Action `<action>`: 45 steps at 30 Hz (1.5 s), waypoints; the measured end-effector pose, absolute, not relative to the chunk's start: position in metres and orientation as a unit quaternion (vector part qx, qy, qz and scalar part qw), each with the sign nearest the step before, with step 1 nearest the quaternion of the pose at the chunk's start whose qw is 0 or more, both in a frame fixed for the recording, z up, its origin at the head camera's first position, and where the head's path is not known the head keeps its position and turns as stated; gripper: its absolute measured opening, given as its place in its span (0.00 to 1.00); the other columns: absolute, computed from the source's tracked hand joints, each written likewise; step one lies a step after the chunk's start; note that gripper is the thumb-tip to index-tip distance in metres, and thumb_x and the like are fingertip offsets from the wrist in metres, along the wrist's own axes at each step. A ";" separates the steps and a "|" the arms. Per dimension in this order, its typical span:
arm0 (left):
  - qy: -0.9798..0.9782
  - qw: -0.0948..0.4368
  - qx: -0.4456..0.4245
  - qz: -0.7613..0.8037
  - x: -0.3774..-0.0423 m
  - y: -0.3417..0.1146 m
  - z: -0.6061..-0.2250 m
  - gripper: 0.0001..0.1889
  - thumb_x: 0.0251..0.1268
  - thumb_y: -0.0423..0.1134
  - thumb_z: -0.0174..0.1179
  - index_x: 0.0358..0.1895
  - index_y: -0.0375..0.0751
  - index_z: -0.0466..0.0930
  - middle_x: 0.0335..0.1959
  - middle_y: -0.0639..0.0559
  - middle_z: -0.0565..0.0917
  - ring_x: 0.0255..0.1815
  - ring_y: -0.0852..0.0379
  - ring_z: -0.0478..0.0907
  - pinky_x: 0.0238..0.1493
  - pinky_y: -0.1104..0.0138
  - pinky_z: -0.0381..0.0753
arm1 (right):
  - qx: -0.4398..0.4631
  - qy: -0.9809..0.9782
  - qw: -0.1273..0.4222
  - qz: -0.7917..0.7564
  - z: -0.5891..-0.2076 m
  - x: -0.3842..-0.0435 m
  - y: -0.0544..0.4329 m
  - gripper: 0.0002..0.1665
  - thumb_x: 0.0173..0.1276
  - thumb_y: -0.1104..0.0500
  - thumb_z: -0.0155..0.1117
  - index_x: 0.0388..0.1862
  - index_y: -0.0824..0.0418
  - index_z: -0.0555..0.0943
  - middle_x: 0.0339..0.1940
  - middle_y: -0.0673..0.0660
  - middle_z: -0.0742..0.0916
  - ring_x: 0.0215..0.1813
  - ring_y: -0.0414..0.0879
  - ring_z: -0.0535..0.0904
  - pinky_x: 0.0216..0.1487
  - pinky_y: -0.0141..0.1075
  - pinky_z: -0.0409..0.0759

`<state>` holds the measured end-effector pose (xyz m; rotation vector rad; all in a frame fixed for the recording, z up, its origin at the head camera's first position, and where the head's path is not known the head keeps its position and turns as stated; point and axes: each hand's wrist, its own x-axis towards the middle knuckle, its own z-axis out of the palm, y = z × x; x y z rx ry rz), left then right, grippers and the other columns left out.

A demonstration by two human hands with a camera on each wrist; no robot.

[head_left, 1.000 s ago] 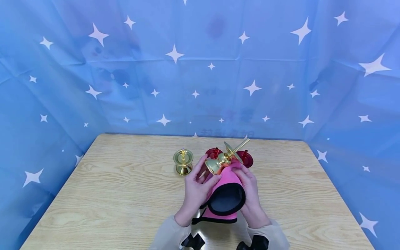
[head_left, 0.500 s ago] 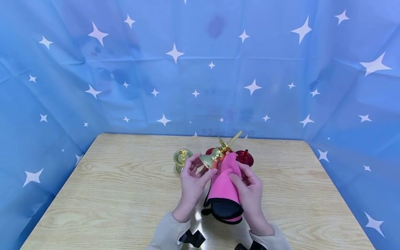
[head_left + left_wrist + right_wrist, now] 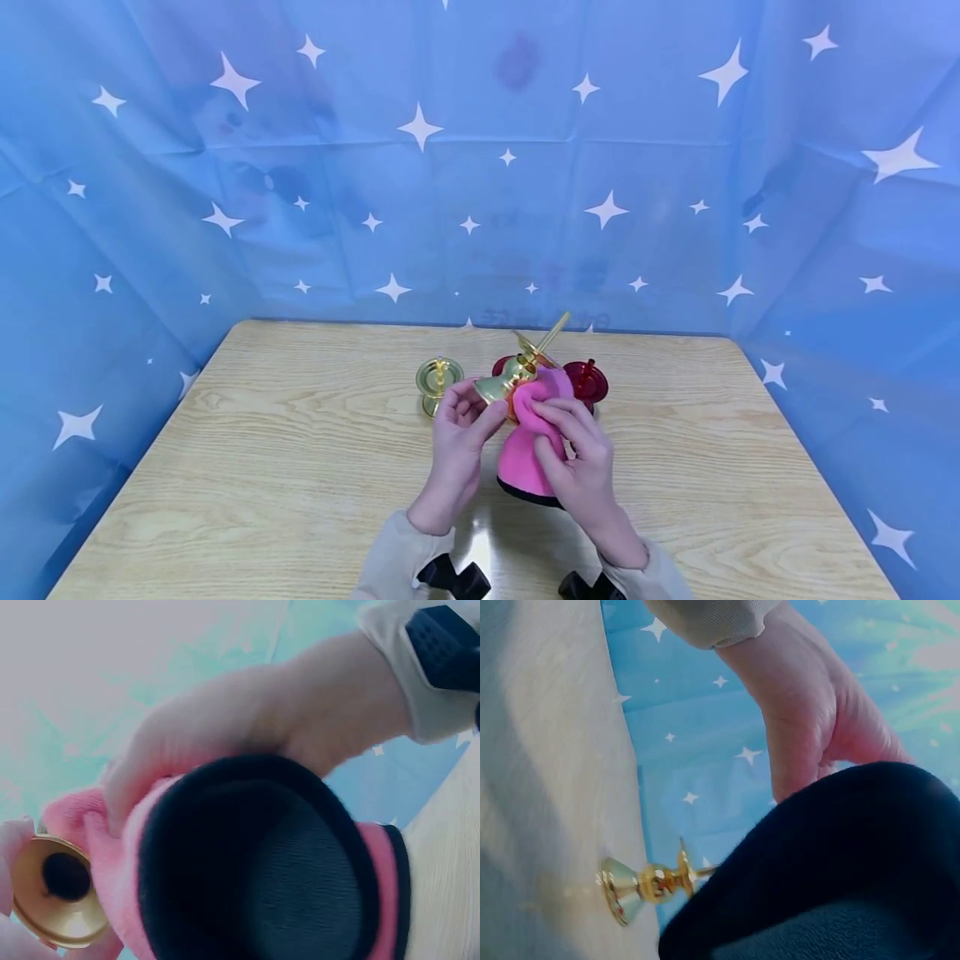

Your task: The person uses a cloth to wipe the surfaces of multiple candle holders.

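Note:
My left hand [image 3: 457, 446] holds a shiny gold candlestick [image 3: 493, 387] by its flared base, tilted so its thin top stem points up and right. In the left wrist view the hollow underside of the base faces the camera. My right hand [image 3: 585, 467] pinches a folded pink cloth [image 3: 525, 462] and presses it against the candlestick's side, just below the drip plate. Black edging and a dark lining [image 3: 300, 862] show on the cloth in the left wrist view. The right fingertips are partly sunk in its folds.
Another gold candlestick [image 3: 441, 379] stands upright on the wooden table [image 3: 300, 467], left of the held one. Two red candlesticks stand behind the hands, one [image 3: 587, 383] at the right and one [image 3: 501, 365] mostly hidden. A blue star-patterned curtain [image 3: 480, 183] surrounds the table.
The candlestick has moved slightly left. The cloth has turned from showing its dark open end to a bunched pink fold, and my right fingers have shifted up and left over it.

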<state>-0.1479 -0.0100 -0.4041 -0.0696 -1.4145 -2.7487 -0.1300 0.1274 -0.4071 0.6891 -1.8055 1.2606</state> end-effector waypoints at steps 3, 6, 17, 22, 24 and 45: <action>-0.440 0.023 -0.022 -0.897 -0.148 -0.012 -0.403 0.21 0.48 0.32 0.70 0.43 0.40 0.69 0.38 0.50 0.77 0.39 0.59 0.74 0.38 0.70 0.79 | 0.203 -0.724 0.331 0.571 -0.407 -0.128 0.129 0.17 0.48 0.81 0.59 0.40 0.76 0.81 0.37 0.58 0.83 0.38 0.37 0.77 0.35 0.22 0.75; -0.446 0.036 -0.039 -0.893 -0.148 -0.013 -0.402 0.23 0.47 0.33 0.72 0.44 0.37 0.69 0.38 0.50 0.77 0.40 0.58 0.74 0.39 0.71 0.77 | 0.074 -0.711 0.238 0.658 -0.402 -0.129 0.131 0.15 0.54 0.78 0.61 0.43 0.78 0.79 0.35 0.49 0.85 0.37 0.35 0.78 0.36 0.24 0.76; -0.494 0.097 -0.086 -0.860 -0.150 -0.011 -0.408 0.32 0.45 0.32 0.72 0.50 0.24 0.63 0.40 0.48 0.73 0.42 0.57 0.73 0.43 0.68 0.78 | -0.042 -0.693 0.093 0.714 -0.385 -0.128 0.128 0.19 0.59 0.71 0.63 0.50 0.78 0.77 0.33 0.45 0.85 0.37 0.38 0.79 0.37 0.28 0.78; -0.519 0.124 -0.079 -0.842 -0.154 -0.013 -0.410 0.33 0.43 0.31 0.73 0.50 0.25 0.63 0.42 0.47 0.72 0.44 0.55 0.73 0.47 0.64 0.78 | 0.046 -0.705 0.148 0.692 -0.384 -0.119 0.125 0.14 0.57 0.74 0.64 0.44 0.75 0.80 0.34 0.48 0.85 0.34 0.39 0.80 0.32 0.27 0.78; -0.526 0.126 -0.086 -0.837 -0.154 -0.013 -0.411 0.33 0.43 0.30 0.73 0.50 0.24 0.63 0.42 0.46 0.72 0.45 0.53 0.73 0.47 0.63 0.78 | 0.099 -0.703 0.188 0.679 -0.384 -0.118 0.124 0.14 0.56 0.76 0.63 0.43 0.73 0.81 0.36 0.51 0.85 0.36 0.39 0.80 0.32 0.27 0.78; -0.515 0.133 -0.135 -0.836 -0.147 -0.014 -0.407 0.35 0.44 0.35 0.73 0.51 0.22 0.62 0.42 0.47 0.71 0.43 0.57 0.72 0.47 0.61 0.79 | 0.082 -0.731 0.160 0.658 -0.401 -0.133 0.123 0.12 0.54 0.78 0.61 0.39 0.75 0.82 0.33 0.45 0.85 0.37 0.37 0.79 0.34 0.28 0.79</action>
